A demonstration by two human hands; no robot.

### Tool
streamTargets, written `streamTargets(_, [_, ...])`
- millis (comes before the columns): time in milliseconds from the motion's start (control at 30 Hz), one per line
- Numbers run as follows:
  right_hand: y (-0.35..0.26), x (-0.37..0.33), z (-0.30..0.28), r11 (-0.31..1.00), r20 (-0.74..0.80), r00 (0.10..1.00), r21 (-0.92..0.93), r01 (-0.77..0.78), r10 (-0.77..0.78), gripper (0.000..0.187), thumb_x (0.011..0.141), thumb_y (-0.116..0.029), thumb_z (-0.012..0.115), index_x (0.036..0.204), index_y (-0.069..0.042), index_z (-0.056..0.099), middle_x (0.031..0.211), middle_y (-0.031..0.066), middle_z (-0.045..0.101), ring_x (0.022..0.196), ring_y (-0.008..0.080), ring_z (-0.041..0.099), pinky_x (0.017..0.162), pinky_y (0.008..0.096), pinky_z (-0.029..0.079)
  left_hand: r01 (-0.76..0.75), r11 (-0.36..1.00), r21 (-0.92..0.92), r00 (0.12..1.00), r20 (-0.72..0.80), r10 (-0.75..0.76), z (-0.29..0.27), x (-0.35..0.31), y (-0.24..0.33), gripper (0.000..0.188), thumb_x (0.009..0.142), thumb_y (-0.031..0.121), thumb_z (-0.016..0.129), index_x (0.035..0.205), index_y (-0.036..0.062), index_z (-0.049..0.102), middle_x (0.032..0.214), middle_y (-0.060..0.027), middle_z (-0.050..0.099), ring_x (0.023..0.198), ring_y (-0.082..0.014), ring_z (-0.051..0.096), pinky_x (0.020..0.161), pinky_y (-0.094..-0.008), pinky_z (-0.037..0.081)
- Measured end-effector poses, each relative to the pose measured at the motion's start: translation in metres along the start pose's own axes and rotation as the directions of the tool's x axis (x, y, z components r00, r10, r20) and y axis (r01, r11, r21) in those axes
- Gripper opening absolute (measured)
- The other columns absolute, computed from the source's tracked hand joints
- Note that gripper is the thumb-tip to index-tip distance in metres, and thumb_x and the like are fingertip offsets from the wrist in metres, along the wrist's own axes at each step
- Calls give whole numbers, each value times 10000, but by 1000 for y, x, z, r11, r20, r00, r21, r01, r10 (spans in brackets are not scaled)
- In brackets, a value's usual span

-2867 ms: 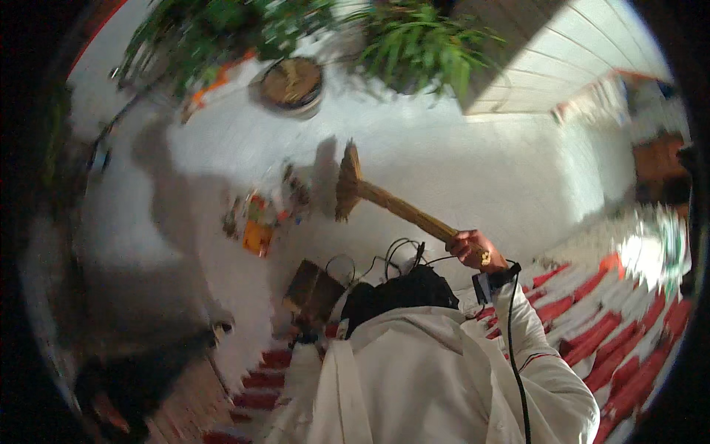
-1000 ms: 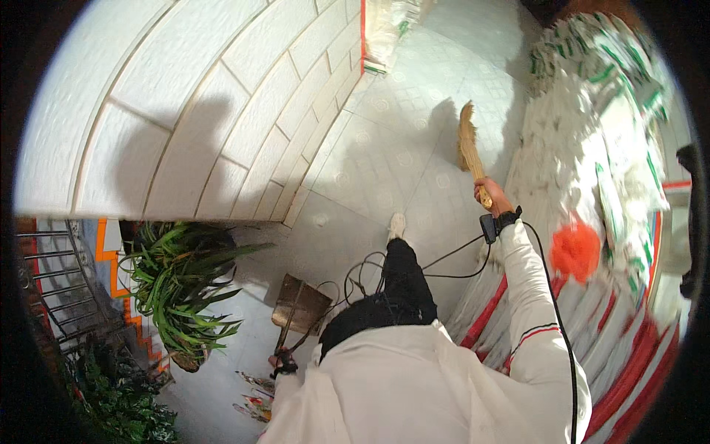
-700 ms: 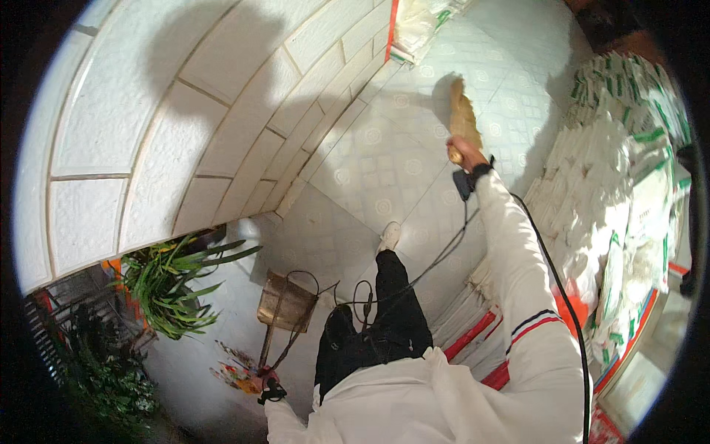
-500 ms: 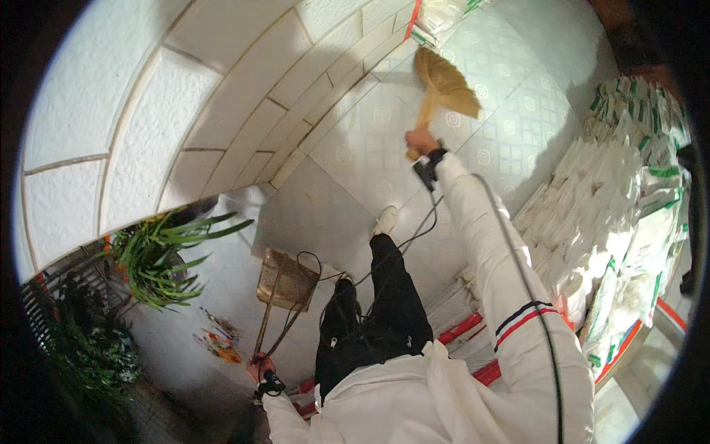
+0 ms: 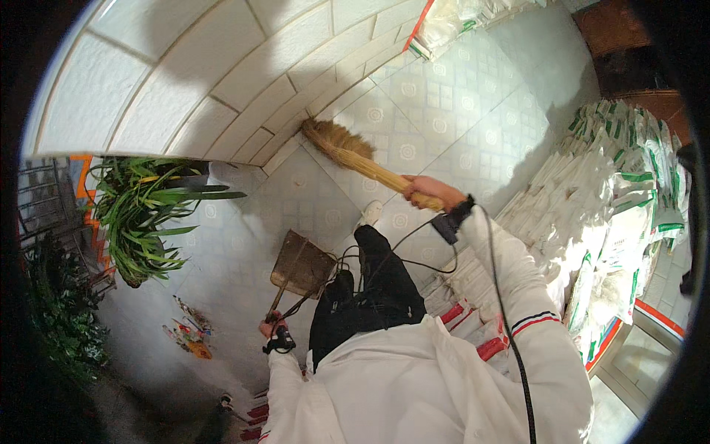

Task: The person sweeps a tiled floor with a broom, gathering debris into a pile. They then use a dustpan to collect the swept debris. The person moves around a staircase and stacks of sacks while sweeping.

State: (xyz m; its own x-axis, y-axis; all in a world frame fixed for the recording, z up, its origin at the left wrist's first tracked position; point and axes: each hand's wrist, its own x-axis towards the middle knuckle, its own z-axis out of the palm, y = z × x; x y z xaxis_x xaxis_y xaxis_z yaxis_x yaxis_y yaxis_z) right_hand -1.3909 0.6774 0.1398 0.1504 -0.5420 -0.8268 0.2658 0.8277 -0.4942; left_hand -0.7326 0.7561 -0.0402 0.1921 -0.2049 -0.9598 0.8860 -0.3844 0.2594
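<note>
Straw-coloured short-handled grass broom [image 5: 355, 157]: handle clenched in right hand [image 5: 423, 194], bristles on pale patterned floor tiles [image 5: 444, 111] against the far white wall base. Brown long-handled metal dustpan [image 5: 301, 266]: handle gripped by closed left hand [image 5: 272, 328], pan near left. Green potted plant [image 5: 144, 214] farther left.

White jacket [image 5: 414, 385]; black trousers [image 5: 373, 296]
</note>
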Motion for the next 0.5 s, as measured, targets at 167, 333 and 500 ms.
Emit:
streamTargets(167, [21, -113, -6, 992, -128, 990, 111, 65, -51, 587, 742, -56, 526, 1295, -46, 329, 713, 0, 460, 486, 50, 447, 388, 184, 382, -156, 987, 26, 987, -44, 157, 7, -11, -39, 233, 842, 172, 377, 776, -21, 491, 692, -154, 542, 575, -272, 508, 547, -378, 494])
streamTargets(333, [56, -189, -44, 773, -226, 968, 593, 225, -108, 576, 761, -48, 489, 1301, -74, 289, 719, 14, 471, 494, 57, 460, 375, 172, 380, -213, 976, -40, 975, -76, 209, 5, -5, -56, 216, 820, 161, 383, 764, -18, 490, 708, -154, 527, 604, -275, 508, 540, -377, 488])
streamTargets(500, [44, -139, -172, 869, -543, 817, 293, 399, -192, 318, 761, -97, 504, 1069, -38, 451, 643, 31, 490, 471, 96, 475, 372, 215, 380, -194, 967, 165, 981, 7, 196, -9, 20, -75, 310, 852, 231, 344, 729, -21, 476, 643, -138, 478, 570, -264, 473, 536, -373, 457])
